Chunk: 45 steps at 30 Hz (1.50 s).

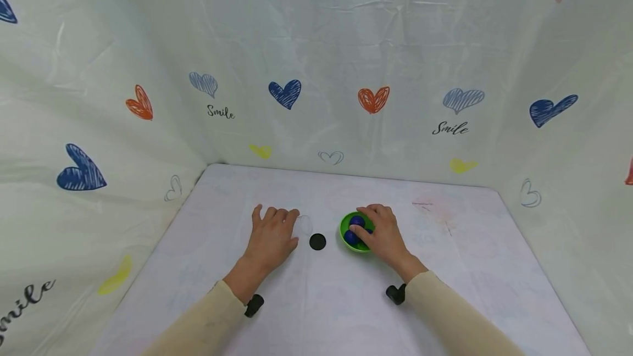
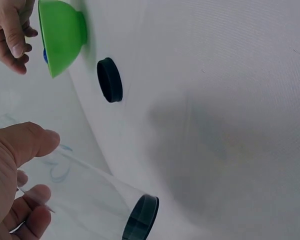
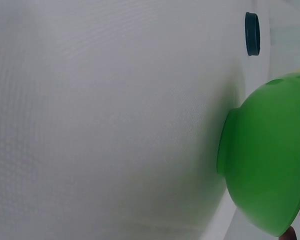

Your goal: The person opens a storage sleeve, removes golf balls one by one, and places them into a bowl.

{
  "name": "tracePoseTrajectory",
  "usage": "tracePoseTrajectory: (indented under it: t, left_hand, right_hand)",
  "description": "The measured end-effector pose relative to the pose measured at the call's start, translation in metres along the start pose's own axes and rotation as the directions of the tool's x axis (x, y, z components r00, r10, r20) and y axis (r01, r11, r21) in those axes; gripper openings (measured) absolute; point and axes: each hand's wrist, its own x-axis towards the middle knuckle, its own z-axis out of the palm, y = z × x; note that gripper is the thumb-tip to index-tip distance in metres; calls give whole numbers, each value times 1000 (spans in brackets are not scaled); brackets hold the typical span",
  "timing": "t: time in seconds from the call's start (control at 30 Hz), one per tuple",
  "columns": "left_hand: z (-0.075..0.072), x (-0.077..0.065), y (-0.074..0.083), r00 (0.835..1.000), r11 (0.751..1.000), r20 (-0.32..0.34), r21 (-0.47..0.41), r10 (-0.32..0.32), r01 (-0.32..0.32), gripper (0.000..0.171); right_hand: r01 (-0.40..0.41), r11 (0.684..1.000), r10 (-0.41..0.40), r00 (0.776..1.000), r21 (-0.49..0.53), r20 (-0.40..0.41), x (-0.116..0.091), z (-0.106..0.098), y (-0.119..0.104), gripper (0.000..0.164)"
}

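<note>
My left hand [image 1: 274, 235] holds a clear cylindrical container [image 2: 90, 185] near its rim, thumb on one side and fingers on the other. The container has a dark base [image 2: 141, 217], and its see-through wall is faint in the head view. A loose round black lid [image 1: 317, 242] lies on the table between the container and a green bowl [image 1: 342, 229]. Several blue balls [image 1: 351, 237] sit in the bowl. Over the bowl's right side is my right hand [image 1: 383, 232], its thumb and fingers spread around a blue ball [image 1: 357, 221], fingertips close to the rim.
The white-covered table [image 1: 306, 306] reaches back to a hanging sheet [image 1: 336, 43] printed with hearts and words. A similar sheet hangs along the left side. Reddish marks [image 1: 435, 213] show on the table at the back right. A black strap device [image 1: 395, 294] is on my right wrist.
</note>
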Motion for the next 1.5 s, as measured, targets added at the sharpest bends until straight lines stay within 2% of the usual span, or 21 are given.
tracePoseTrajectory:
  t: [0.33,0.5,0.63,0.77,0.9,1.0,1.17,1.4,1.5]
  left_hand:
    - [2,1,3,998,996,-39,-75,-51,48,58]
    - [3,-2,-2,995,991,-57,-103,-86,80,59]
    - [2,-3,-8,992,992,-78,-89,-97,90,60]
    - [-1,-3,-13,988,985,-49,-96,-146,141,60]
    - [-2,-1,-17,972,962,11,-143,-235,234,58]
    - [-1,-2,-19,964,948,36,-175,-265,267,59]
    - [0,-6,-21,968,953,1,-170,-253,249,63]
    - [2,-10,-26,975,984,-130,1,-177,179,68]
    - [3,-11,-26,975,988,-173,36,-139,147,69]
  right_hand:
    - [57,997,-60,997,-56,-43,-7,-2,2,51]
    - [66,988,-69,997,-141,-19,-12,-5,3,54]
    - [92,972,-97,995,-217,-12,-17,-7,4,58]
    - [125,958,-136,990,-257,-22,-21,-8,6,59]
    - [140,954,-156,987,-266,-41,-24,-11,7,58]
    - [147,952,-167,985,-269,-54,-26,-13,9,57]
    - [154,942,-182,981,-297,-66,-30,-17,12,59]
    - [136,939,-169,982,-315,-80,-35,-24,15,62]
    - [120,939,-155,984,-323,-85,-38,-27,16,63]
